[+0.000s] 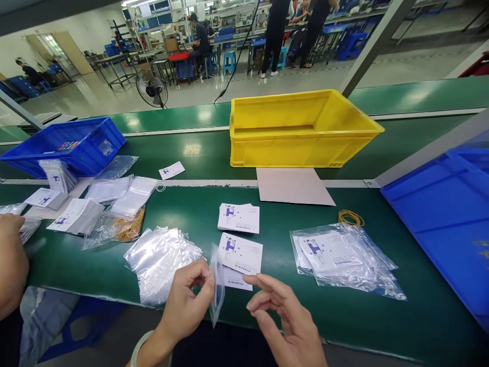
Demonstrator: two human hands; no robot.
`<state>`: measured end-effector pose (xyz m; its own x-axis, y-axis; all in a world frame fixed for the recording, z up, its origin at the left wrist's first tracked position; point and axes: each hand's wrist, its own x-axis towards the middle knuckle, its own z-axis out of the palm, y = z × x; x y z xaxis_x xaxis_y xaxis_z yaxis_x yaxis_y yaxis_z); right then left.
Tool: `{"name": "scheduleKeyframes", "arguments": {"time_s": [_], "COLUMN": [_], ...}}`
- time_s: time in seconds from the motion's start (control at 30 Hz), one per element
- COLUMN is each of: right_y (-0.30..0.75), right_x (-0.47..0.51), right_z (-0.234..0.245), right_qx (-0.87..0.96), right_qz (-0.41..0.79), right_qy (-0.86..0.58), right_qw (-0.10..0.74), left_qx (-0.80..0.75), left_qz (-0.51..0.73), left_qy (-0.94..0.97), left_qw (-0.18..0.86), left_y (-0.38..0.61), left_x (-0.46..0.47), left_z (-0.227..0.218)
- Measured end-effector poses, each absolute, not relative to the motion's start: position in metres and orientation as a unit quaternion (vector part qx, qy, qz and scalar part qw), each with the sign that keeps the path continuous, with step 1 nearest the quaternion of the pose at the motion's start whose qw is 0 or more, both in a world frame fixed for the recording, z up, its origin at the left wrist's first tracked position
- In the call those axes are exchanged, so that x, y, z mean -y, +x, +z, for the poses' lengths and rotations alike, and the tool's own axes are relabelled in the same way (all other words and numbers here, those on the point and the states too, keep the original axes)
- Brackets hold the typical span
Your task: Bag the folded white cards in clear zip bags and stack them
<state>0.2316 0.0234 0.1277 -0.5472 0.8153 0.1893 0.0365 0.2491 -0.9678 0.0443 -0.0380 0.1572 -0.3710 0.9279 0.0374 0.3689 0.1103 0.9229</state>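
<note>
My left hand (189,300) pinches a small clear plastic bag (216,285) by its edge and holds it upright over the near edge of the green table (344,306). My right hand (284,318) hovers just right of the bag with its fingers loosely spread and nothing in it; its forefinger reaches toward a white printed card (240,253) lying at the front. A second small stack of cards (239,218) lies behind that one. A heap of empty clear bags (160,260) sits to the left of my left hand.
Filled bags with cards (344,257) lie at the right, with yellow rubber bands (350,217) behind them. A yellow crate (301,127), a grey sheet (292,186), blue bins (72,142) (446,214) and more cards (74,216) surround them. Another person's arm (11,265) is at the left edge.
</note>
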Motion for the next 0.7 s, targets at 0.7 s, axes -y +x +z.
{"name": "scheduleKeyframes", "arguments": {"time_s": [0.7], "right_y": [0.215], "right_x": [-0.041], "right_z": [0.129], "right_qx": [0.75], "right_qz": [0.498], "right_qy": [-0.184], "right_qw": [0.395], "left_qx": [-0.56], "left_qz": [0.45], "left_qy": [0.615], "left_qw": [0.325], "left_y": [0.028], "left_x": [0.034], "left_z": [0.165]}}
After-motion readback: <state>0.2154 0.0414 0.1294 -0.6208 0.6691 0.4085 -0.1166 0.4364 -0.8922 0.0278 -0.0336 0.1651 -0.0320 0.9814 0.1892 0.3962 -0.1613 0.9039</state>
